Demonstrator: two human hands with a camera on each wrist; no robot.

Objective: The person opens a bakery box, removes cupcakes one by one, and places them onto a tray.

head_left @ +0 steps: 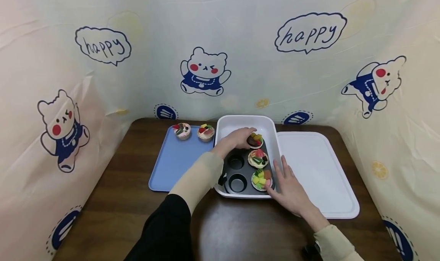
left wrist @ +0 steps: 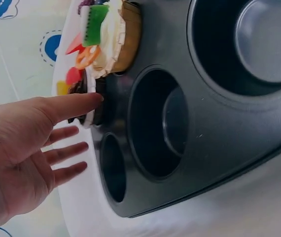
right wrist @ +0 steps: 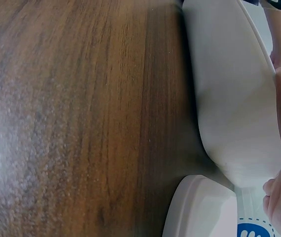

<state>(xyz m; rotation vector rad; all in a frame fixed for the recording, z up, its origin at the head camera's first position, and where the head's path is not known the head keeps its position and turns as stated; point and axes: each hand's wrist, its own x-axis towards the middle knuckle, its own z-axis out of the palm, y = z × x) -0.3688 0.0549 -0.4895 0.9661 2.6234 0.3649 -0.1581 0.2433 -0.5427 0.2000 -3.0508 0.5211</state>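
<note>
A dark muffin tin [head_left: 248,171] lies inside a deep white tray [head_left: 224,124], with three toy cupcakes down its right column. My left hand [head_left: 237,138] is at the farthest one, a chocolate-topped cupcake [head_left: 255,140]. In the left wrist view its thumb reaches the cupcake's dark wrapper, and the other fingers extend nearly straight. Nearer me sit a strawberry-topped cupcake [head_left: 258,158] and one with yellow cubes [head_left: 262,180]. My right hand [head_left: 291,192] spreads its fingers along the tray's right side, thumb right by the nearest cupcake. The left column's front cups hold nothing.
To the left, a blue tray [head_left: 177,161] bears two more toy cupcakes, one [head_left: 182,131] at its far left and another [head_left: 206,132] beside the white tray. A flat white tray [head_left: 317,169] lies on the right. Behind the brown table [head_left: 233,226] hangs a printed curtain [head_left: 247,62].
</note>
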